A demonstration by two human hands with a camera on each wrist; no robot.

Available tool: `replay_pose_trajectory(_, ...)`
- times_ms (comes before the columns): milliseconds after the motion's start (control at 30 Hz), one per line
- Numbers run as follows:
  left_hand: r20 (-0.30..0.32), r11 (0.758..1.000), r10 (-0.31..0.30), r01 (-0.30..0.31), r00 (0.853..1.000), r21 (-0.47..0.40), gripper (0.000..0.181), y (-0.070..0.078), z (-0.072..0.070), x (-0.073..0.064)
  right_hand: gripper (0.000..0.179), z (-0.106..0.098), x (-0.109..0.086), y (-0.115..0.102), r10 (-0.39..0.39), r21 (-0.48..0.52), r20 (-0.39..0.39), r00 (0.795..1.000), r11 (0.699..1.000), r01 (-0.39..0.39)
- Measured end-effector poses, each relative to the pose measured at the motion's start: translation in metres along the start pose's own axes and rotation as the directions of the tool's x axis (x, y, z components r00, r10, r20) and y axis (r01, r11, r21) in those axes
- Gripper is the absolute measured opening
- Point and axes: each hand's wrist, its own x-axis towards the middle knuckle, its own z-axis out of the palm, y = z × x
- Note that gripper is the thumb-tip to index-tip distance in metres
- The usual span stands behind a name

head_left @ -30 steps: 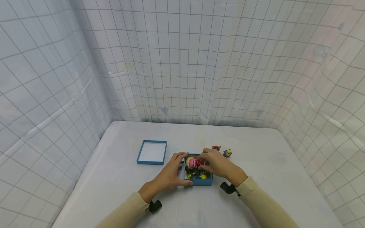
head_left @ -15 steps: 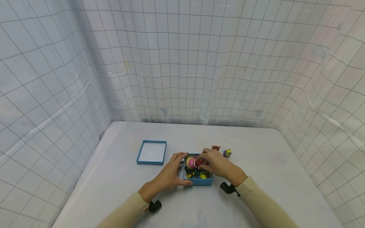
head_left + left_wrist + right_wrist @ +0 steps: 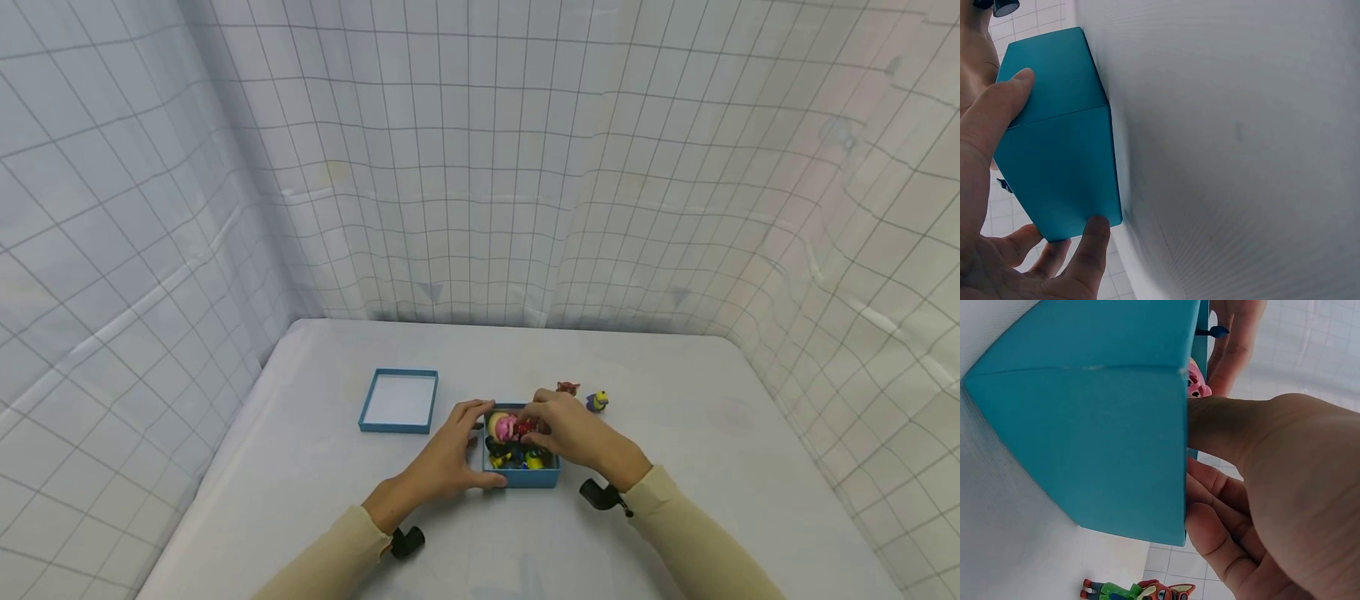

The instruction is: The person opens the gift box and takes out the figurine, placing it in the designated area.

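Note:
A blue-teal box point(image 3: 529, 478), open at the top, stands on the white table and is filled with several small toy figures. My left hand point(image 3: 444, 463) grips it: the thumb lies on the front wall and the fingers spread along the left side to the far corner. Inside, the fingers of my right hand point(image 3: 576, 429) pinch a red figure point(image 3: 527, 427), partly hidden by them. Beside that is a pink figure point(image 3: 506, 428), and a yellow one point(image 3: 535, 461) lies nearer the front. In the right wrist view, the box wall point(image 3: 1091, 444) hides my right thumb tip.
The shallow blue-rimmed lid point(image 3: 433, 402) lies with its white inside up, left of the box. Behind my right hand lie a fox figure point(image 3: 568, 388) and a yellow-and-blue figure point(image 3: 597, 402). White gridded cloth point(image 3: 480, 192) surrounds the table at the back and sides.

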Motion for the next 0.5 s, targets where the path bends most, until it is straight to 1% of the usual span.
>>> replay_pose_trajectory(500, 0.001, 1.0, 0.003, -0.003, 1.0, 0.002, 0.12, 0.0004, -0.0006, 0.0006, 0.021, 0.001, -0.0029, 0.0044, -0.014, 0.028, -0.035, 0.999, 1.0, 0.015)
